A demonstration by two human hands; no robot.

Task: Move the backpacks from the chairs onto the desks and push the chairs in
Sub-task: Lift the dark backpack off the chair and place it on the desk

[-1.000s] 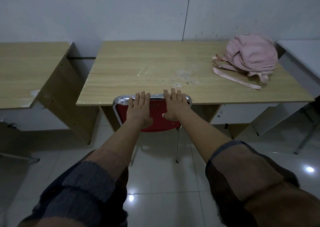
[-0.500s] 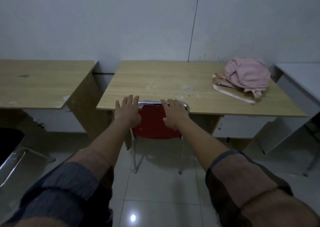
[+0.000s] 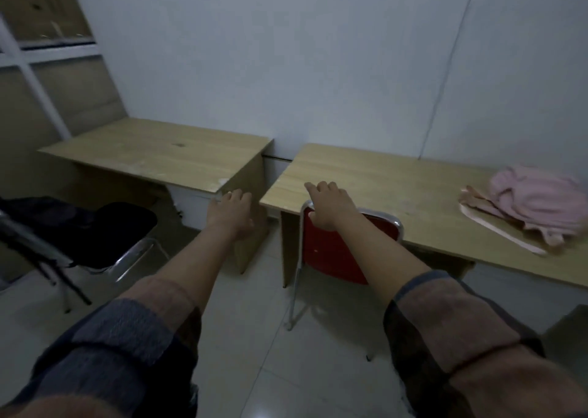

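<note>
Red chair (image 3: 334, 252) tucked under our worktop (image 3: 397, 188); our right hand (image 3: 327, 207) rests spread on its back, left hand (image 3: 232, 214) hovers relaxed.

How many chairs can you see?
2. A red chair is pushed in under the right desk, with the right hand on its back. A black chair stands pulled out by the left desk. More may be out of view.

Two desks stand side by side: left desk (image 3: 152, 153) at ten o'clock, right desk (image 3: 381, 182) at two. A backpack (image 3: 537, 201) lies on the right desk; one chair (image 3: 343, 252) is tucked under it, another chair (image 3: 95, 236) at nine, perhaps bearing something.
</note>
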